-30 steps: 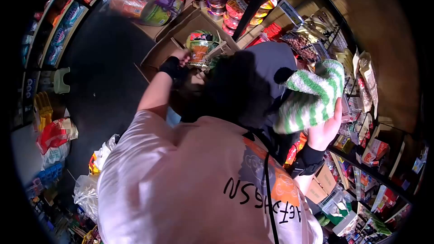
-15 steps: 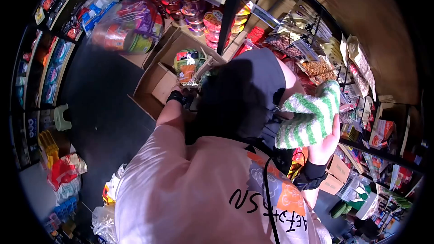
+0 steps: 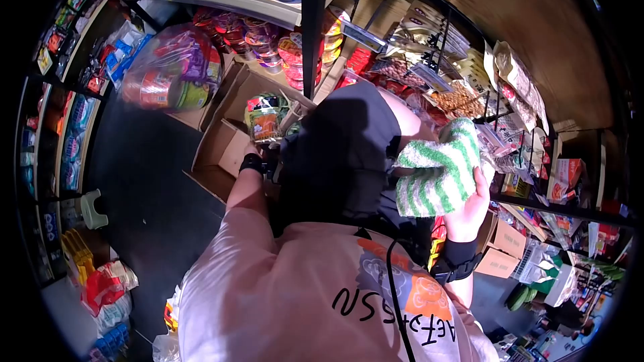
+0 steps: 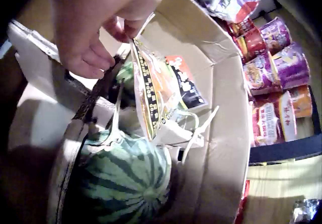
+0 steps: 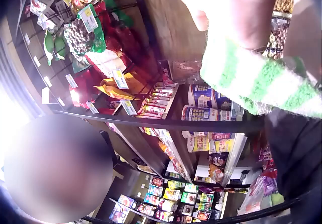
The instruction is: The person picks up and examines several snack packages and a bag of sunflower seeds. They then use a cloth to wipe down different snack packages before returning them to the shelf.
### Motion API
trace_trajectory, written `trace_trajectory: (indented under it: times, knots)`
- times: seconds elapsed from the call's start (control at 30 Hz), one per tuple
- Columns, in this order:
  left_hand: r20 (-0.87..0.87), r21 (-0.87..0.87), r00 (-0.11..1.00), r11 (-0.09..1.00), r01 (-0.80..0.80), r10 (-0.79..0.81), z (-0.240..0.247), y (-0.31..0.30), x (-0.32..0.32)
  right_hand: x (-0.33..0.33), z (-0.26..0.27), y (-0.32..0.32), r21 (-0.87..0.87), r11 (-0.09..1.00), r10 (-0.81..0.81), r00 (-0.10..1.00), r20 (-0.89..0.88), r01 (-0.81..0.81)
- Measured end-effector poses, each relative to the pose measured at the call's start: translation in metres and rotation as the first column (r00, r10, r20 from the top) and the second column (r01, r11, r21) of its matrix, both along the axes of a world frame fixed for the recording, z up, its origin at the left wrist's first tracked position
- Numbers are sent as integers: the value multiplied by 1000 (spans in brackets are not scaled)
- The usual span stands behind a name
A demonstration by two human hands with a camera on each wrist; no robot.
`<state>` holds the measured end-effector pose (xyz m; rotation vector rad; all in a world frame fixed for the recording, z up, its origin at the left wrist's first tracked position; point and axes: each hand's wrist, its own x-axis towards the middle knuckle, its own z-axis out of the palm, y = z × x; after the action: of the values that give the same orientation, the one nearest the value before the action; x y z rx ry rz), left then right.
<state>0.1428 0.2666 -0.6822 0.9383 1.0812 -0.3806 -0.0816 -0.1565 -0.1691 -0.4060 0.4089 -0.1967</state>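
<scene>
My left hand pinches the edge of a clear plastic packet with a yellow-and-black printed border. The packet leans inside an open cardboard box, above a striped watermelon. In the head view the packet shows an orange patch, and the left hand is at its near edge. Off to the right, my right hand holds a fluffy green-and-white striped cloth bunched up. The same cloth hangs from the fingers in the right wrist view.
Stacked instant noodle cups line the shelf behind the box, beside a black upright post. A plastic bag of groceries lies left of the box. Bagged nuts hang at the right. A green stool stands on the dark floor.
My left hand has moved from the packet's left side to its near edge. The cloth stays in my right hand and hangs slightly lower. The head view has shifted, showing more upper shelf.
</scene>
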Motion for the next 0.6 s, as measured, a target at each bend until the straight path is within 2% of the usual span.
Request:
trace_trajectory:
  times: [0.1, 0.17, 0.2, 0.27, 0.33, 0.43, 0.53, 0.57, 0.6]
  knots:
    - [219, 68, 976, 998, 3, -18, 56, -8, 5, -1, -2, -1, 7, 1000, 8, 999, 39, -9]
    - [407, 116, 912, 993, 8, -55, 141, -18, 6, 1, -6, -1, 6, 1000, 1, 999, 42, -1]
    - [473, 284, 864, 958, 34, -171, 175, -23, 5, 1, -8, -1, 6, 1000, -4, 999, 44, 4]
    - [599, 336, 737, 934, 124, -313, 228, -11, 4, 4, -10, 0, 6, 1000, -4, 998, 59, 3]
    - [594, 325, 736, 934, 151, -326, 341, -25, -19, 10, -13, 3, 9, 1000, 7, 996, 86, -8]
    - [747, 105, 627, 971, 217, -221, 446, -20, -56, 20, -11, 17, -210, 959, -182, 982, 48, 188]
    - [843, -186, 537, 933, 307, -8, 533, -41, -100, 35, 11, 44, -455, 844, -279, 957, 80, 285]
    - [824, -346, 554, 880, 326, 119, 530, -33, -107, 37, 18, 54, -505, 826, -195, 967, 163, 251]
    - [756, -417, 631, 871, 262, 172, 540, -44, -116, 37, 21, 65, -559, 798, -105, 966, 237, 224]
